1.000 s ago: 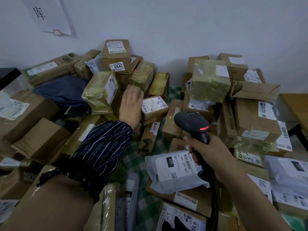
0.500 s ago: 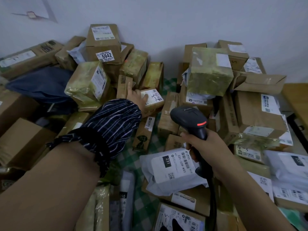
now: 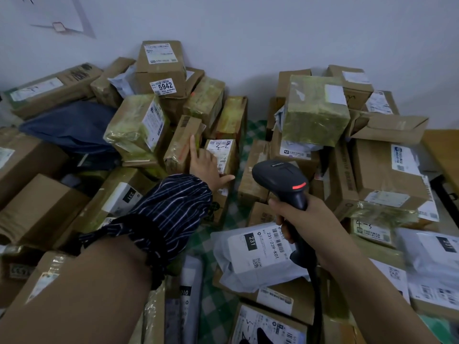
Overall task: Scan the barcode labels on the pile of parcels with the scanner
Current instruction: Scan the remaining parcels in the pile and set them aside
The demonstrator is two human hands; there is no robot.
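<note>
the scanner (image 3: 280, 176) is held at centre right of the frame, its handle grasped by the right grip (image 3: 306, 219) with fingers curled round it; a red light is lit on its head. a black cable (image 3: 316, 289) is seen running from the handle down to the lower edge. the left grip (image 3: 208, 166) is released and laid with straight, spread fingers on a small labelled box (image 3: 224, 151) at the centre of the pile of parcels (image 3: 387, 175). its index finger is set against a narrow taped box (image 3: 180, 145) just to the left, and its thumb is stretched to the right. a striped sleeve (image 3: 171, 214) is worn on the left forearm. a white mailer bag (image 3: 250, 254) marked 231-239-k01 is seen just below and left of the scanner handle. a box marked 5942 (image 3: 161, 70) is perched at upper centre against the wall (image 3: 248, 33). a green checked cloth (image 3: 218, 306) is seen between parcels at lower middle.
</note>
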